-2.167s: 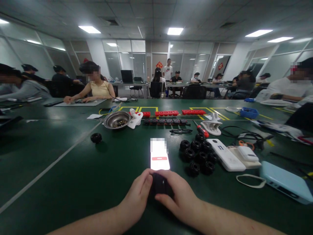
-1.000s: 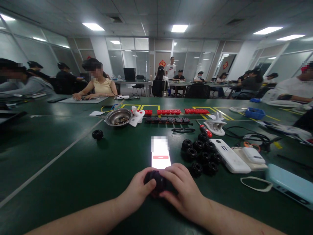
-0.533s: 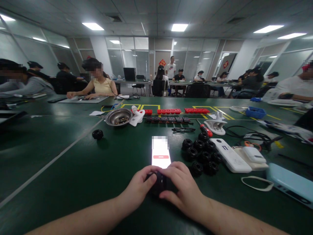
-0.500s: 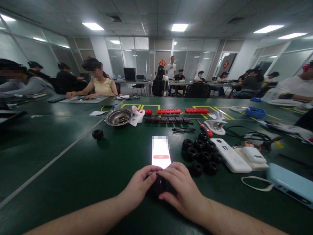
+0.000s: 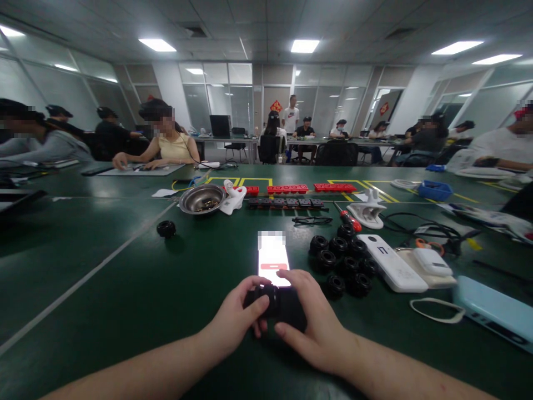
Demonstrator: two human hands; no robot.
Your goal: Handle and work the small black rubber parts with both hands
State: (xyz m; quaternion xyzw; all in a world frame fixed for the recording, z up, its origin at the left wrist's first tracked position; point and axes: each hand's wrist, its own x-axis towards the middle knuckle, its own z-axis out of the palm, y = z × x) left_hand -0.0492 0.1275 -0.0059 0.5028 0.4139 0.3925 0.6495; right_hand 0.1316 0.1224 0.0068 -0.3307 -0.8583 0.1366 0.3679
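Observation:
My left hand (image 5: 238,311) is closed around a black wheel (image 5: 273,301), gripping it between thumb and fingers just above the table. Beside it, my right hand (image 5: 318,325) is open, with thumb and fingers apart; its fingertips are at the near right edge of a lit phone (image 5: 272,275). The phone lies face up, showing a white screen with a red bar. To the right sits a cluster of similar black wheels (image 5: 350,265), and a single black wheel (image 5: 166,229) stands off to the left.
Farther back are a metal bowl (image 5: 189,206) with small brass-coloured parts, red plastic strips (image 5: 287,189), a row of black parts (image 5: 287,204) and a red-handled screwdriver (image 5: 353,221). White devices (image 5: 391,266), a light-blue case (image 5: 495,311) and cables fill the right. Other people sit around.
My right hand has come off the black wheel and opened, its fingers shifting toward the phone. The left hand keeps hold of the wheel, which now shows more fully.

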